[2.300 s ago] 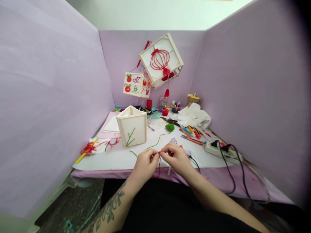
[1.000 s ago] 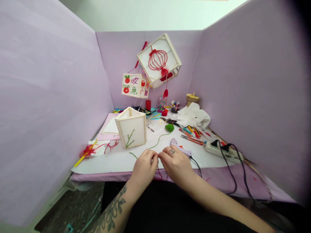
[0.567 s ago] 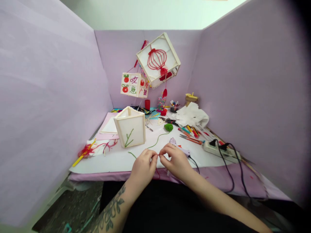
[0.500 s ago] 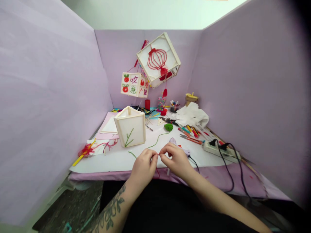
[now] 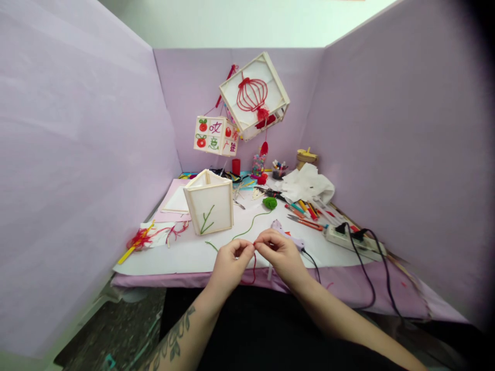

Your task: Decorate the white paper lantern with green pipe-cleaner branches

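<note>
Thin red yarn (image 5: 254,268) hangs down from between my two hands at the table's front edge. My left hand (image 5: 233,263) pinches it with thumb and forefinger. The fingertips of my right hand (image 5: 279,254) are closed on the same yarn, touching or nearly touching the left ones. Behind my left hand stands a white three-sided lantern frame (image 5: 211,203) with a green branch shape on its front panel. Green yarn (image 5: 252,225) runs from a green ball (image 5: 269,203) toward my hands. A short green piece (image 5: 211,246) lies left of them.
Right of my hands are a glue gun (image 5: 288,235), orange-handled scissors (image 5: 307,222), markers and a power strip (image 5: 353,242) with black cables. Red yarn scraps (image 5: 139,239) lie at the left. Two decorated lanterns (image 5: 255,95) (image 5: 216,135) hang at the back.
My fingertips have drawn closer together, and the red yarn below them hangs in a longer, more visible loop. The whole view has shifted slightly.
</note>
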Action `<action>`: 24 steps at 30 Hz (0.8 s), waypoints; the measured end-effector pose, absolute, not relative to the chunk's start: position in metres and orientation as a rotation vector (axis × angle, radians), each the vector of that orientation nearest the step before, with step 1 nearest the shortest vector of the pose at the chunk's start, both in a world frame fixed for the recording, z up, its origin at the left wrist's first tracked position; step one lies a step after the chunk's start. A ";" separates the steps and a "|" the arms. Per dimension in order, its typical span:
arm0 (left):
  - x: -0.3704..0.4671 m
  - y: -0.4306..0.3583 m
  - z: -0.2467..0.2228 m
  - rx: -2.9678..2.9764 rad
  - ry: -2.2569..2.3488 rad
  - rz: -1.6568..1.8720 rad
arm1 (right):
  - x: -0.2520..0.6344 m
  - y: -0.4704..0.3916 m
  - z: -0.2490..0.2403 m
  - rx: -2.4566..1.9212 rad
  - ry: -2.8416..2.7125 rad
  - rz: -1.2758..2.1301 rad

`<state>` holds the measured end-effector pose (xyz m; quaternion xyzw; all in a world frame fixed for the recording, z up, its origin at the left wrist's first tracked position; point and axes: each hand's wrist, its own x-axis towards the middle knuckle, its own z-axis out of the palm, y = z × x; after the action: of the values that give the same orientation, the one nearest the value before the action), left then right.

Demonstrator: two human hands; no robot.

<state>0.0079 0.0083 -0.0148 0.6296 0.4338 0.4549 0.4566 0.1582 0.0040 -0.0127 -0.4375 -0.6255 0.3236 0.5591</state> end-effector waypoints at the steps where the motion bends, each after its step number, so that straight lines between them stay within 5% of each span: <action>1: 0.008 0.008 -0.015 1.539 1.062 1.121 | 0.158 0.004 -0.013 -1.031 -1.470 0.770; 9: 0.007 0.008 -0.020 1.567 1.115 1.187 | 0.158 0.003 -0.012 -1.093 -1.593 0.539; 19: 0.007 0.007 -0.010 1.899 1.219 1.214 | 0.159 0.001 -0.013 -1.066 -1.911 -0.321; 24: 0.006 0.008 -0.012 2.061 1.266 1.215 | 0.157 -0.002 -0.012 -1.113 -2.004 -0.475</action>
<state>0.0058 0.0083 -0.0121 0.7435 0.4568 0.4382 0.2158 0.1566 -0.0025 -0.0117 -0.4378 -0.7884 -0.1869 0.3895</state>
